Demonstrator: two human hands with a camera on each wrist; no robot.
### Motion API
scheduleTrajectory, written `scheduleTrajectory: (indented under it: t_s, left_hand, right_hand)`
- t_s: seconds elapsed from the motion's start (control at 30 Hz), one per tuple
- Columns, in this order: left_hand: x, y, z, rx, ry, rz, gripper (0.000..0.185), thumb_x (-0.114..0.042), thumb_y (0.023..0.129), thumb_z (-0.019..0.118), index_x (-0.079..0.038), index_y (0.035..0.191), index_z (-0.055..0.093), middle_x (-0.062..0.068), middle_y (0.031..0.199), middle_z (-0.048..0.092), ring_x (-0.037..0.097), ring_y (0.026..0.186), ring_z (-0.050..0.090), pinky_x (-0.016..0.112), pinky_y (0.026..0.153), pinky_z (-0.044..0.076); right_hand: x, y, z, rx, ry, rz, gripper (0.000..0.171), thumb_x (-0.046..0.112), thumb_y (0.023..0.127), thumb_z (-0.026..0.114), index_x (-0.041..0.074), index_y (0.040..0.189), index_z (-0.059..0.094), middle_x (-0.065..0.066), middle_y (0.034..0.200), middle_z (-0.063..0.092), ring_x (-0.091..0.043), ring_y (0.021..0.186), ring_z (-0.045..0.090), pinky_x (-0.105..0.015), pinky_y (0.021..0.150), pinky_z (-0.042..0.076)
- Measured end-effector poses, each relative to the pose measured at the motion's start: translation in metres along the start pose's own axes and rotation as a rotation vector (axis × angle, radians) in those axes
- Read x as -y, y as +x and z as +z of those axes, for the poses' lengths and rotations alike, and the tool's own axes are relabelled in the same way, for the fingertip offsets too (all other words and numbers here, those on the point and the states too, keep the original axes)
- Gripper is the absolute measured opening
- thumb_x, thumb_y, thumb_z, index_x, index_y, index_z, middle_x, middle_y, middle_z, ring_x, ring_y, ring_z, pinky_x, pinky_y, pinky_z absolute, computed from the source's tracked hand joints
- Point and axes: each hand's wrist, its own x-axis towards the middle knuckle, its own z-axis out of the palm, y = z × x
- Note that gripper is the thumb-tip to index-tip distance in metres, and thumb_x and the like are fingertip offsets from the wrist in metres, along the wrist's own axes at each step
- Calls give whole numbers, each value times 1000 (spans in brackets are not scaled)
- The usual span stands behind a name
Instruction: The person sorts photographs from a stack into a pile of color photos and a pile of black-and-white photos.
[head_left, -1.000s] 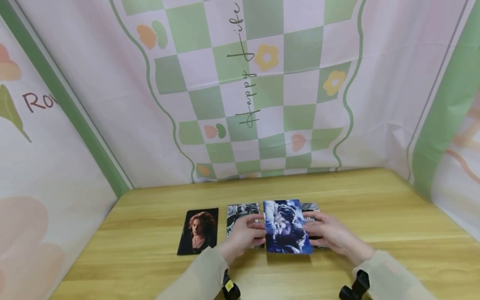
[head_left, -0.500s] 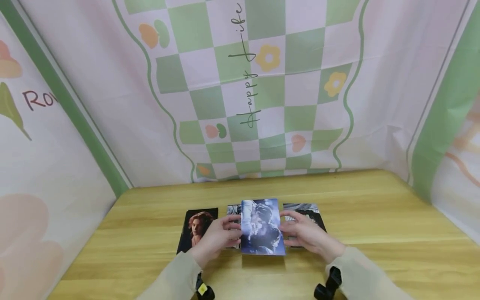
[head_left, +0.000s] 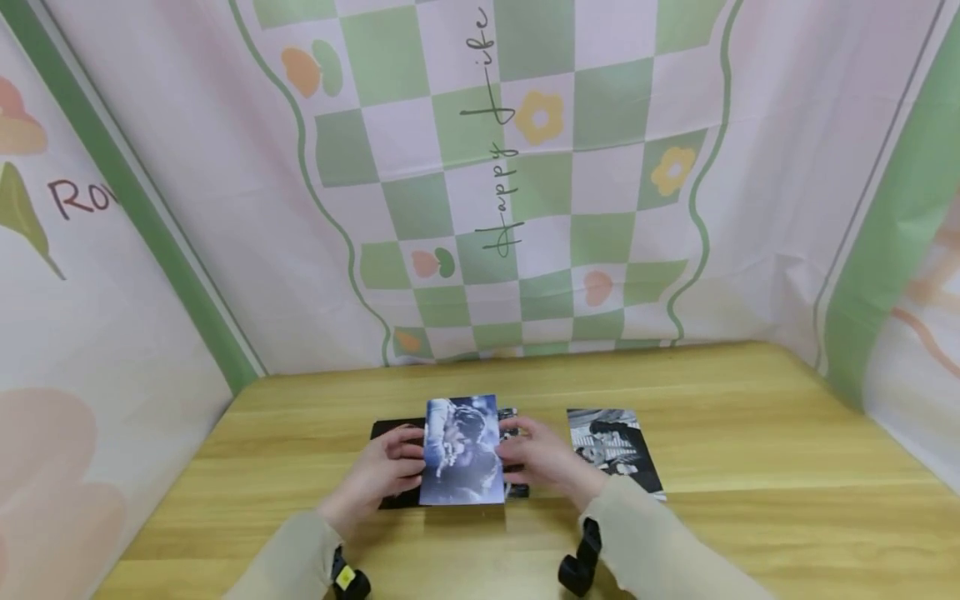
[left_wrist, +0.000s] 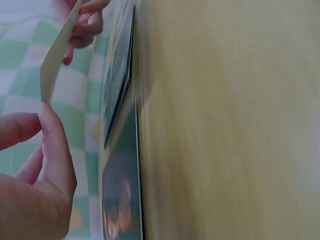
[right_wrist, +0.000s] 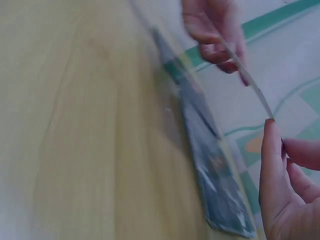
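Held up over the table is a blue-toned photo card, its picture facing the head camera. My left hand pinches its left edge, and my right hand pinches the opposite edge. Both wrist views show the card edge-on, thumb and fingers at its sides. Beneath and behind it lie a dark photo card, mostly covered by my left hand and the held card, and a black-and-white photo card, of which only the right strip shows.
Another black-and-white photo card lies to the right, slightly fanned at its lower corner as if stacked. The wooden table ends at a patterned cloth backdrop, with cloth walls on both sides.
Both hands have carried the blue photo card leftward, from above the right-hand card to between the middle and left ones. The right-hand card is now uncovered; the left one is mostly hidden.
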Motion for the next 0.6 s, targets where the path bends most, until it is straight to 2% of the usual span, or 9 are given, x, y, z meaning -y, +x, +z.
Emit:
scheduleTrajectory:
  t_s: [0.17, 0.4, 0.6]
  left_hand:
    - [1, -1, -21, 4, 37, -15, 49, 6, 89, 54, 6, 136, 40, 10, 100, 59, 12, 73, 56, 24, 63, 51]
    - [6, -3, -41, -86, 54, -64, 47, 10, 89, 50, 6, 136, 42, 17, 110, 58, 14, 87, 59, 27, 75, 56]
    - [10, -8, -62, -60, 95, -42, 51, 10, 88, 51, 12, 136, 36, 20, 111, 59, 12, 85, 59, 23, 72, 56]
  right_hand:
    - [-1, 13, 20, -22, -55, -7, 42, -2, 92, 53, -3, 132, 43, -20, 105, 60, -18, 80, 60, -37, 74, 60]
    - [3, 27, 43, -20, -89, -13, 41, -2, 91, 55, -4, 130, 45, -22, 108, 61, -17, 79, 61, -34, 68, 60]
    - [3, 40, 61, -3, -135, -28, 37, -3, 90, 56, -3, 126, 48, -19, 97, 63, -20, 74, 63, -35, 64, 60]
